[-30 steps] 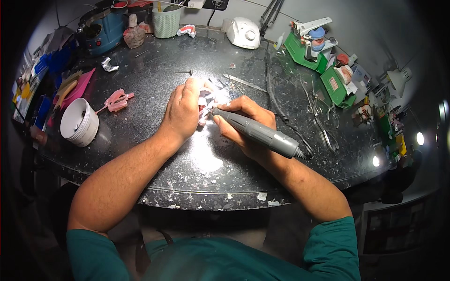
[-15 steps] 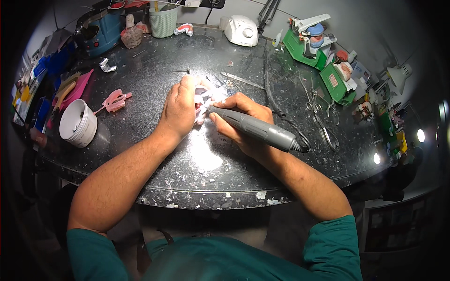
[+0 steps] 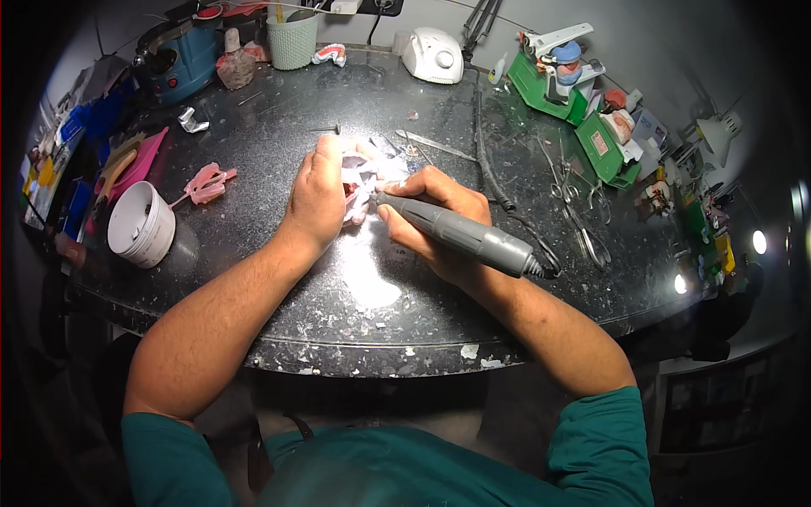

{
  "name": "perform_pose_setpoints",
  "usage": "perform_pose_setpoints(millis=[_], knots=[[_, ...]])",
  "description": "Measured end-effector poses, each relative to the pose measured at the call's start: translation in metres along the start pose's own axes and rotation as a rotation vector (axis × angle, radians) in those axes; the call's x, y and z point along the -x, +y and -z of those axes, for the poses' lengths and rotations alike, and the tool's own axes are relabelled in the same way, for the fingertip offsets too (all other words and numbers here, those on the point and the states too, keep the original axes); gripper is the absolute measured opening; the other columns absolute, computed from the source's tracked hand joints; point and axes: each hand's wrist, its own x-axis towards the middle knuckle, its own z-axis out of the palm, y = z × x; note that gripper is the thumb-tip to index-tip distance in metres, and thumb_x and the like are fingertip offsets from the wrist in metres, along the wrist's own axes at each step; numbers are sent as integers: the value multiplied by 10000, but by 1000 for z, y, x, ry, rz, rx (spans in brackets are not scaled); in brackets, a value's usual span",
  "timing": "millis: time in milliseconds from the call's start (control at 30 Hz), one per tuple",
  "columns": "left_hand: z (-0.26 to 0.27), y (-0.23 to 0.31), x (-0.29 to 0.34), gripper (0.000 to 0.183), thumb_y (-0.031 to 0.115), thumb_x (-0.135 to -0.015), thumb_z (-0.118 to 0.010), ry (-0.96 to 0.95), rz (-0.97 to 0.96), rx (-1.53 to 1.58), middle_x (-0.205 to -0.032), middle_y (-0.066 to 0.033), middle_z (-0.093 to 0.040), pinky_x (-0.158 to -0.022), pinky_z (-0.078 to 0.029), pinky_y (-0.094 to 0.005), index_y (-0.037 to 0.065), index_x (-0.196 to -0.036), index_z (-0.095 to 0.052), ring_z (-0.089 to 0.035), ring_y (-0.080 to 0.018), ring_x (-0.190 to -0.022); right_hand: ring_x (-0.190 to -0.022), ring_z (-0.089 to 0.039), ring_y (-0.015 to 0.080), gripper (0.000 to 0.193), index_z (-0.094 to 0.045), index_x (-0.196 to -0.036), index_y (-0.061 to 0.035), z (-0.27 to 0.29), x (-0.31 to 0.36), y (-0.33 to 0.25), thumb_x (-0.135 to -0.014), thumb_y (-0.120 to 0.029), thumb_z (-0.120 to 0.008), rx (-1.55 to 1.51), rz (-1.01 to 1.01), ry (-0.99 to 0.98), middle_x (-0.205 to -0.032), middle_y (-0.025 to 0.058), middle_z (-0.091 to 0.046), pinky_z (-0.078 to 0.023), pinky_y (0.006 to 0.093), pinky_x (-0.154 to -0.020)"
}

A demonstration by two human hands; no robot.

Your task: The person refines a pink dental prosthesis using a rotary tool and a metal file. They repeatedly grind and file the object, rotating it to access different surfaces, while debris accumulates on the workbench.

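My right hand [image 3: 448, 207] is closed round a grey rotary handpiece [image 3: 465, 237], which slants up and left with its cable trailing from the rear end. The handpiece's front end meets a pink-and-white dental piece [image 3: 358, 188] with a spot of red in it. Fingers of my left hand [image 3: 317, 190] wrap round that piece from the left, and strong light washes out part of it. Whether the tool's tip touches it cannot be made out. Just beyond my hands lie a thin metal pin [image 3: 338, 129] and a flat metal blade [image 3: 435, 145].
At left stand a white tub [image 3: 142, 226] and a pink lattice-like piece [image 3: 203, 183]. A white control box [image 3: 432, 56] is at the back. Scissors [image 3: 583, 228] lie right of my right hand, near green trays [image 3: 604, 152] holding dental models. The handpiece's cord [image 3: 486, 152] runs down the table.
My left hand has shifted slightly left with the dental piece, opening a small gap beside the handpiece tip. My right hand has barely moved.
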Motion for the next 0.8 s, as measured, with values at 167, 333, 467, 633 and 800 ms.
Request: perform_pose_setpoints(millis=[167, 333, 467, 633, 800], knots=[[-2, 2, 1, 596, 471, -1063, -240, 36, 33, 55, -829, -95, -680, -447, -437, -266, 34, -1050, -646, -573, -136, -569, -759, -738, 206, 232, -665, -959, -37, -1, 0, 2, -822, -163, -803, -28, 13, 10, -883, 114, -735, -572, 321, -672], [0, 0, -2, 608, 479, -1064, -228, -1, 17, 52, -842, -106, -693, -443, -447, -264, 36, -1036, -644, -575, -133, -567, -768, -741, 214, 228, -659, -948, -33, -1, 0, 0, -823, -159, -801, -32, 25, 17, -896, 120, -738, -573, 326, -673], [-5, 4, 0, 608, 488, -1067, -216, 58, 50, 82, -827, -97, -683, -443, -446, -261, 45, -1052, -632, -576, -132, -572, -756, -726, 191, 209, -652, -958, -26, 0, 0, 2, -841, -139, -784, -46, 22, 29, -872, 113, -724, -564, 310, -676], [0, 11, -4, 533, 539, -1043, -411, -97, -71, 43, -774, -63, -642, -532, -476, -262, 49, -1006, -618, -589, -133, -611, -861, -639, 111, 175, -658, -1017, -37, 22, -15, 3, -912, -161, -725, -264, -105, 165, -986, 70, -684, -517, 268, -741], [-8, 48, 5, 472, 180, -807, -803, -157, -723, -797, -1001, -40, -631, -872, -484, -308, 97, -1251, -667, -579, -168, -921, -589, -628, 163, 423, -683, -746, -11, 95, -38, 45, -900, -403, -648, 179, -875, 0, -631, 50, -642, -505, 333, -600]])
